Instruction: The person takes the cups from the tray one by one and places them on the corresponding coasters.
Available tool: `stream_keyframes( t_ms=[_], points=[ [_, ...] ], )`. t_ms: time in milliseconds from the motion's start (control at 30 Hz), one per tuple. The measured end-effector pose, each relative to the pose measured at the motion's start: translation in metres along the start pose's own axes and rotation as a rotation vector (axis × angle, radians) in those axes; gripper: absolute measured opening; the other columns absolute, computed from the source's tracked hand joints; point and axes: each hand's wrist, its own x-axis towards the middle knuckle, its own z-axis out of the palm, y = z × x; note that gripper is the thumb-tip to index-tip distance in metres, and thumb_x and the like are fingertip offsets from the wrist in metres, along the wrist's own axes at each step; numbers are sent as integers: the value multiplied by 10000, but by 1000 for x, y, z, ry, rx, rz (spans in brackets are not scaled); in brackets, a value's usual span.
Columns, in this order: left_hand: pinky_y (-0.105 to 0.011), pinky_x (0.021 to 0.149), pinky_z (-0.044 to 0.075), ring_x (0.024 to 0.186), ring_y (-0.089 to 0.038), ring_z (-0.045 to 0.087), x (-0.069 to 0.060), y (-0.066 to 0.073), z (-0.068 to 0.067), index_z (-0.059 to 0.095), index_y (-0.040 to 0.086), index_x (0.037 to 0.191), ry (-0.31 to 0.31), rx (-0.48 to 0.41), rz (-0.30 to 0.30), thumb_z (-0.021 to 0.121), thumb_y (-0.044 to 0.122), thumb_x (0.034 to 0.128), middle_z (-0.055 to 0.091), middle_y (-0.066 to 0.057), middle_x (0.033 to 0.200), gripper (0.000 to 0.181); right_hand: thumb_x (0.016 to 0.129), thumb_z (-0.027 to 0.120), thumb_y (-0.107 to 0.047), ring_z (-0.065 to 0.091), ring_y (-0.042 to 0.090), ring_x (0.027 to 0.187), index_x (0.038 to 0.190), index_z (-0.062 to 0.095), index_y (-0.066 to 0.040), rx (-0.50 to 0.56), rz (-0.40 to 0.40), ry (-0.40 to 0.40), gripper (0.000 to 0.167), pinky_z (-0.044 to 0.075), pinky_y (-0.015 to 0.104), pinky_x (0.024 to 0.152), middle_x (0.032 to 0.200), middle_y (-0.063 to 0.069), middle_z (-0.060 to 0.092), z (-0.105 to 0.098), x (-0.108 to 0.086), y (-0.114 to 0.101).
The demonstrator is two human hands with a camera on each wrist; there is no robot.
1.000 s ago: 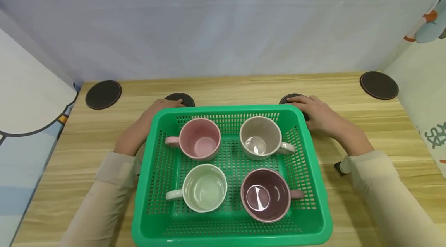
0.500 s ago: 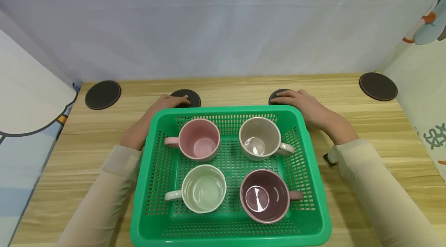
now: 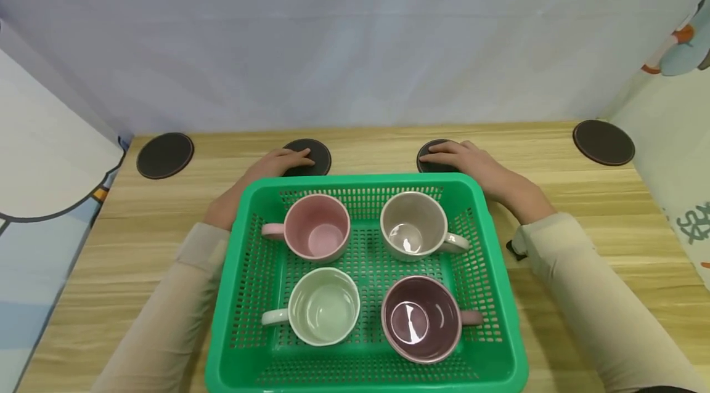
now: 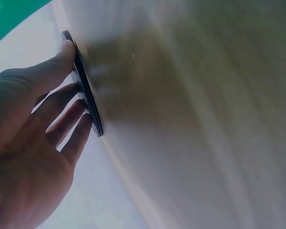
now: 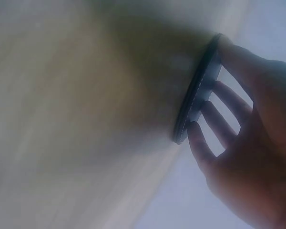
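Observation:
In the head view, my left hand lies beyond the basket's back left corner, its fingertips resting on a round black coaster. My right hand mirrors it at the back right corner, touching another black coaster. Both wrist views show thumb and fingers spread on the tops of the coasters, left coaster and right coaster, which lie flat against the table. Between my forearms sits a green plastic basket, partly hiding the hands' near sides.
Inside the basket stand a pink mug, a grey-beige mug, a pale green mug and a purple mug. Two more black coasters lie at the far left and far right. A pale cloth wall rises behind the wooden table.
The left hand and its coaster have slid right, while the right hand and its coaster have slid left. The two coasters are closer together. The mugs have stayed in place in the basket.

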Motion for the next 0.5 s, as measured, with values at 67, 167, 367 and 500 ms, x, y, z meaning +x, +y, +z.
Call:
stream_keyframes(
  t_ms=[67,167,367,500],
  points=[
    [-709,1205,329,1468,-557,368,2,-1,1,576,0,1449,5,0,30,726,202,935,407,-272,1616,573,979,722,-239,447,489,1368,1495,571,-127,0,5,1,549,409,706,1090,1585,192,468,0,3,-2],
    [-720,1197,330,1471,-564,359,2,-1,3,570,-11,1452,15,-18,55,752,206,916,396,-279,1621,607,961,743,-258,429,493,1392,1497,571,-137,11,12,-9,576,401,723,1095,1596,189,459,0,7,-4],
    [-694,1201,347,1488,-505,362,5,5,8,549,-9,1477,31,-50,73,740,196,951,385,-250,1640,596,986,730,-290,384,515,1445,1506,561,-147,13,21,-39,565,382,740,1121,1612,201,437,1,13,-4],
    [-672,1206,356,1484,-498,375,10,8,8,546,-24,1475,50,-43,106,665,120,1014,393,-257,1634,498,1017,693,-211,409,542,1423,1498,568,-135,6,15,-30,503,397,744,1106,1598,225,447,1,17,-3]
  ],
)
